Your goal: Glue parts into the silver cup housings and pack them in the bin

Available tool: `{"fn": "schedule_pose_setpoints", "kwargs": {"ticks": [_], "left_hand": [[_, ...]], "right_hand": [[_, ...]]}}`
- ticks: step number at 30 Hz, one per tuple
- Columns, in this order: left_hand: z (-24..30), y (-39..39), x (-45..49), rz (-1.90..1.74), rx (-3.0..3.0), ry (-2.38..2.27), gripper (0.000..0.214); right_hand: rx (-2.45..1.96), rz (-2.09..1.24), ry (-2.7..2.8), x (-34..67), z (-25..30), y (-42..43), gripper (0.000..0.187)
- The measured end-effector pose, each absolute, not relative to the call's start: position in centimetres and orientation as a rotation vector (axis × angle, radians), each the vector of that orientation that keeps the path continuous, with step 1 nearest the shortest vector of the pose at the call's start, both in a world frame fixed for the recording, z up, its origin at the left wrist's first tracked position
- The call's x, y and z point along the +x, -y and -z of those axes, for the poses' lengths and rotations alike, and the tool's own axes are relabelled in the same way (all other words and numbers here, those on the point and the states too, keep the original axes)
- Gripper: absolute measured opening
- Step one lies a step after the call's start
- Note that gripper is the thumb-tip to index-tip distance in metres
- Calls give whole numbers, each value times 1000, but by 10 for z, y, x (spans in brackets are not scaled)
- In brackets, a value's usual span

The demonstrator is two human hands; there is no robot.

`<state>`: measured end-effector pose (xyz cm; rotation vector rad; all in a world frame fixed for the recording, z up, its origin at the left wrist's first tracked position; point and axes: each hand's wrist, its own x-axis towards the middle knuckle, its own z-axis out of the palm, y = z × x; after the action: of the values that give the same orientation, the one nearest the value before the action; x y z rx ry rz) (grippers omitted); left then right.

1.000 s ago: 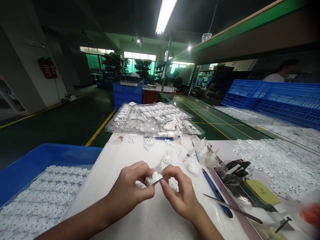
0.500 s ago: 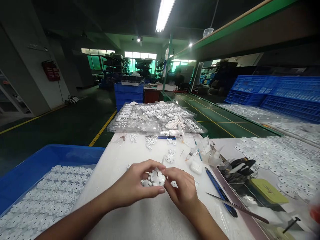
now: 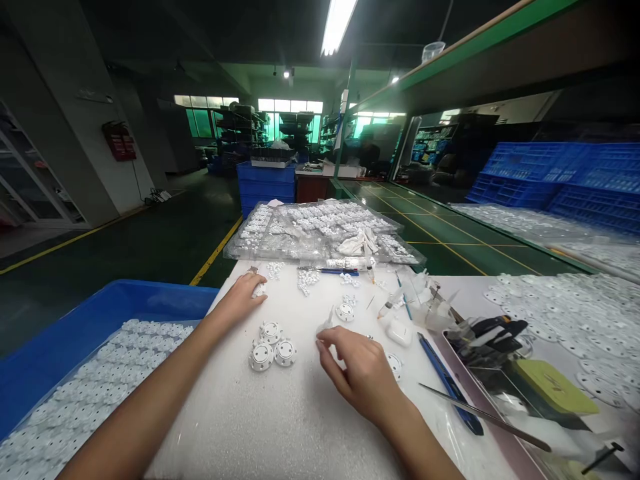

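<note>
My left hand (image 3: 239,297) is at the far left of the white work surface (image 3: 220,413), fingers curled over a white round part (image 3: 259,290) that they partly hide. My right hand (image 3: 363,370) hovers right of centre, with thumb and index finger brought close together. Just beyond those fingertips is a small whitish pointed piece (image 3: 326,323); whether they grip it is unclear. Between my hands sits a group of three white round parts (image 3: 270,331) with small knobs around their rims. Another such disc (image 3: 345,312) lies beyond my right hand, and one more (image 3: 395,365) is partly behind it.
A blue bin (image 3: 120,290) of white parts stands at left. Bagged parts (image 3: 320,227) are piled at the far end. On the right are a blue cutter (image 3: 450,383), tweezers (image 3: 485,417), a white case (image 3: 399,332), a syringe (image 3: 390,303) and a tool tray (image 3: 493,440).
My hands were together around a white round part; now they are apart. The left has moved far left with a part under its fingers, uncovering the group of three.
</note>
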<state>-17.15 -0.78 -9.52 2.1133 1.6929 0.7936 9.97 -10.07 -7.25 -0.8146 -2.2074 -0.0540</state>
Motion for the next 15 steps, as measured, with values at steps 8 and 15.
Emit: {"fn": "schedule_pose_setpoints", "kwargs": {"ticks": [8, 15], "left_hand": [[103, 6, -175, -681, 2134, -1655, 41], [101, 8, -172, -779, 2055, -1608, 41]], "right_hand": [[-1246, -610, 2353, 55, 104, 109, 57], [-1341, -576, 2413, 44, 108, 92, 42]]}}
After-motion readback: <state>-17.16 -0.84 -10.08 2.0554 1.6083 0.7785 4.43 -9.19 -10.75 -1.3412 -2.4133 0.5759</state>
